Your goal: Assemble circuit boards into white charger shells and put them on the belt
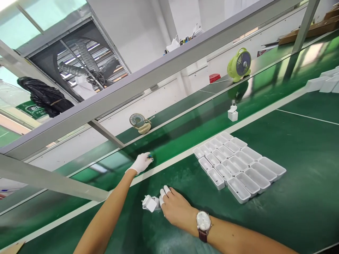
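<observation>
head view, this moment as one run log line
left hand: gloved, holding small part over green belt | right hand: finger cots, at white plug parts | white casings: rows, open side up

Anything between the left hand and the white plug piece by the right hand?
Only the pale strip along the belt's edge crosses between the left hand and the white plug piece; past it, bare green tabletop. The right hand is beside the piece, not between.

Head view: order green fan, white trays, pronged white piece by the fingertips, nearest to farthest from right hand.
1. Pronged white piece: left of right hand
2. White trays: ahead, to the right
3. Green fan: far back, upper right
</observation>
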`<state>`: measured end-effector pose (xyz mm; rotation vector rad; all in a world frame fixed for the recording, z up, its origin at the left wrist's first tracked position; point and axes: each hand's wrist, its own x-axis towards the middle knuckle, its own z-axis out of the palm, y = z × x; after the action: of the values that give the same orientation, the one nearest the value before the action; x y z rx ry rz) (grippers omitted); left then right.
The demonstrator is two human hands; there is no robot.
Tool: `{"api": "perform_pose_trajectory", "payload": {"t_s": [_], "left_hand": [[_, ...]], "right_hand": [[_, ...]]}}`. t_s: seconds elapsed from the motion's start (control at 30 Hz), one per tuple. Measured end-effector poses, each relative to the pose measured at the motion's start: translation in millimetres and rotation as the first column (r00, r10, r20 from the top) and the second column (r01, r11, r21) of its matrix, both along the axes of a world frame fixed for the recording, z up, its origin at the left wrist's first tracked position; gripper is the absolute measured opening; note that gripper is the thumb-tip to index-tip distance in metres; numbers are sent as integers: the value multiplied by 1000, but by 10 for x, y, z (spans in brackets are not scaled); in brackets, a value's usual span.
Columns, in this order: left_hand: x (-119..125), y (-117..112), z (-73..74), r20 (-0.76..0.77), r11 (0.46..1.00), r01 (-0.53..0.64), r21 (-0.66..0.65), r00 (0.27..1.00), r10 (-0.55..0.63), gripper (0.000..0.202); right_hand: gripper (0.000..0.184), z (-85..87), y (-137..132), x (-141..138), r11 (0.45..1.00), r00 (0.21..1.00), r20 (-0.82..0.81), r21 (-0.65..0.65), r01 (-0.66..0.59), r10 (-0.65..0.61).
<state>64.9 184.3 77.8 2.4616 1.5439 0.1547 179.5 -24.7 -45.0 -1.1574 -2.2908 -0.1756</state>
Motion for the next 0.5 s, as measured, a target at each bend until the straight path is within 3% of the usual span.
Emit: {"api": "perform_pose_trajectory", "payload": {"t_s": [0.1, 0.2, 0.27, 0.37, 0.5], "left_hand": [[275, -165, -66, 115, 983, 145, -111, 985, -132, 30], [546, -516, -112, 254, 945, 277, -171, 940, -230, 31], [673, -787, -66, 385, 900, 382, -211, 878, -283, 35], [721, -1126, 150, 490, 867, 468, -174, 805, -336, 43], [445, -1390, 497, 406, 945, 327, -30, 867, -287, 42]], "right_hand": [[25, -27, 1, 0, 1000, 1000, 1, 13, 2, -2], [24, -34, -2, 9, 999, 1000, -4, 32, 9, -9], [22, -18, -5, 23, 1000, 1000, -5, 8, 1, -1], [18, 16, -5, 43, 999, 1000, -6, -37, -18, 18], [19, 31, 9, 48, 999, 1000, -8, -38, -23, 23]]}}
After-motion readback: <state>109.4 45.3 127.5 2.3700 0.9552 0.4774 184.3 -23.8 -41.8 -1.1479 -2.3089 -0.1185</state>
